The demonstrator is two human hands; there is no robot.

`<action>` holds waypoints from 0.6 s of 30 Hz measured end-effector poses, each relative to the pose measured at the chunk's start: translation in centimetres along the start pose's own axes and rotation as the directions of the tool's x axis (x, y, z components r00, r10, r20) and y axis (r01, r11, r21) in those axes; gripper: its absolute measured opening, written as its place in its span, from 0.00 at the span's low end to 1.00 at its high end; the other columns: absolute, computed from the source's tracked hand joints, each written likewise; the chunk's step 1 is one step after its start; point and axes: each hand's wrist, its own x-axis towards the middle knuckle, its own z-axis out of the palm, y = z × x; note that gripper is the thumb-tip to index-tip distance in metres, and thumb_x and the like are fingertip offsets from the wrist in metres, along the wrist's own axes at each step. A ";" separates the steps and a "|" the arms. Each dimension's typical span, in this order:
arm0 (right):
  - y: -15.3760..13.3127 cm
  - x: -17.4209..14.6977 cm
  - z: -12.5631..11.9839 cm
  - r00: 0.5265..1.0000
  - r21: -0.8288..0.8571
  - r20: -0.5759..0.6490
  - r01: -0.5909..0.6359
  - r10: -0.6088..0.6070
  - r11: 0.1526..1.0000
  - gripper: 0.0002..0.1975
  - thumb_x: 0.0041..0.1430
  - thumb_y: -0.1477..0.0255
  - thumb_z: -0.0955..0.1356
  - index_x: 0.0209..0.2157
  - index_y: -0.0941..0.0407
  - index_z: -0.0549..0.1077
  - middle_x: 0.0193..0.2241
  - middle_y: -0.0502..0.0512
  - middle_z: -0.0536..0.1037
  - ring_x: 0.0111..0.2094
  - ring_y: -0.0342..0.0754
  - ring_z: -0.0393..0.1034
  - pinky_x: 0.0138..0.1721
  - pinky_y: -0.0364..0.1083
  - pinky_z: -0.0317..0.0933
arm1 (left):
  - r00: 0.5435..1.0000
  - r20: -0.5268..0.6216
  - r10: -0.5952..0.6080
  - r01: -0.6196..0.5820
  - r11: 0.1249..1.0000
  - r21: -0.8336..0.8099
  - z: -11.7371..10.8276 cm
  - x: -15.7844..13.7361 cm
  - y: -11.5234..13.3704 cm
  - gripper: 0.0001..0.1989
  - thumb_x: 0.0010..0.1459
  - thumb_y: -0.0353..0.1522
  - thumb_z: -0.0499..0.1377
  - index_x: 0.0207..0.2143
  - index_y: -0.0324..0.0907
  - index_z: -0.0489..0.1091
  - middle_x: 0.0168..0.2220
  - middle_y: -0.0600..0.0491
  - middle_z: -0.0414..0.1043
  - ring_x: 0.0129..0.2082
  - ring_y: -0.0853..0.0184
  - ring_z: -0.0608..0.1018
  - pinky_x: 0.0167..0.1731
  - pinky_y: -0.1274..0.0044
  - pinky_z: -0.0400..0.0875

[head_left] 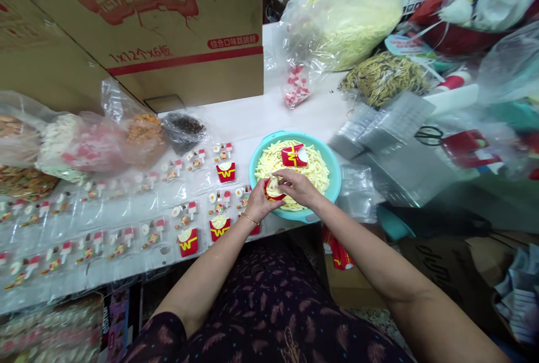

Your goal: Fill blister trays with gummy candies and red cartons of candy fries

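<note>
My left hand (258, 203) grips a small red and yellow fries carton (275, 198) over the near side of a turquoise basin (337, 178). At the carton's mouth, my right hand (300, 188) has its fingers pinched together on pale toy fries, partly hidden by the fingers. Loose pale yellow toy fries (269, 156) fill the basin. On top of them lies another red carton (294, 155). Left of the basin, red cartons with fries, such as one carton (187, 242) and another carton (225, 171), lie by clear packets of small toy pieces (184, 214).
A big cardboard box (185, 79) stands at the back left. Bags of small parts (143, 133) line the table's left. Behind the basin sits a large bag of fries (349, 26). Stacked clear plastic sleeves (387, 127) and scissors (428, 135) are on the right.
</note>
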 end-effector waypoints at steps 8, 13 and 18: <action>-1.0 0.3 0.8 0.983 -0.040 -0.078 -0.170 0.167 0.985 0.11 0.49 0.78 0.63 0.35 0.56 0.73 0.31 0.53 0.74 0.32 0.44 0.67 0.35 0.43 0.60 | 0.999 -0.048 0.009 -0.008 1.000 0.022 -0.4 0.3 0.4 0.33 0.35 0.39 0.65 0.43 0.40 0.57 0.39 0.49 0.67 0.39 0.62 0.71 0.39 0.69 0.65; -1.1 0.6 1.6 0.981 -0.062 0.162 -0.097 0.106 0.993 0.11 0.49 0.79 0.63 0.30 0.55 0.75 0.31 0.52 0.76 0.35 0.45 0.69 0.38 0.44 0.59 | 0.998 -0.070 -0.005 0.004 1.000 -0.019 -0.4 -0.2 0.7 0.26 0.38 0.36 0.64 0.40 0.41 0.59 0.37 0.52 0.67 0.38 0.64 0.71 0.40 0.70 0.65; -1.0 0.7 0.5 0.972 0.142 0.189 -0.167 0.139 0.976 0.10 0.53 0.74 0.61 0.33 0.57 0.73 0.31 0.51 0.75 0.33 0.44 0.68 0.36 0.42 0.59 | 0.999 0.046 -0.024 0.031 0.987 -0.158 -1.4 -0.9 0.7 0.23 0.43 0.36 0.61 0.42 0.41 0.59 0.39 0.51 0.67 0.40 0.65 0.70 0.41 0.72 0.65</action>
